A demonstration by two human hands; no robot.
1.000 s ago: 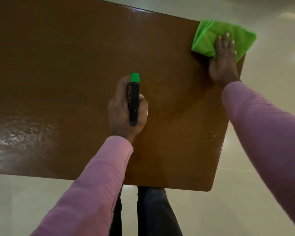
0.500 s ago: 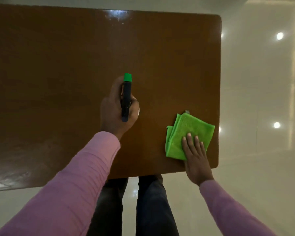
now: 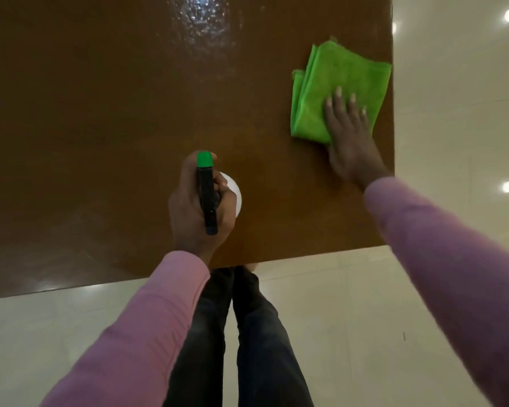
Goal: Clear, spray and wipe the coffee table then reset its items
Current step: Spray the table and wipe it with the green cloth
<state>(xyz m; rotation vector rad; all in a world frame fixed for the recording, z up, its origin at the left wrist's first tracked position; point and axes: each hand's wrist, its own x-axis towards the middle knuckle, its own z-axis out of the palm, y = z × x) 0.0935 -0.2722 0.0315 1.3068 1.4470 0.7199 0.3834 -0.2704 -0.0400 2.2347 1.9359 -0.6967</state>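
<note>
The brown coffee table (image 3: 100,127) fills the upper left of the view, and its top shines wet at the far middle. My left hand (image 3: 194,210) grips a spray bottle (image 3: 207,195) with a black head, green nozzle and white body, held over the table's near edge. A folded green cloth (image 3: 332,83) lies by the table's right edge. My right hand (image 3: 350,136) presses flat on the cloth with straight fingers.
Pale glossy floor tiles (image 3: 453,113) surround the table on the right and the near side, with ceiling lights reflected in them. My legs in dark trousers (image 3: 247,333) stand just below the table's near edge.
My right hand has slid the cloth from the far right corner to the near right corner and now back away along the right edge. The left hand keeps holding the bottle.
</note>
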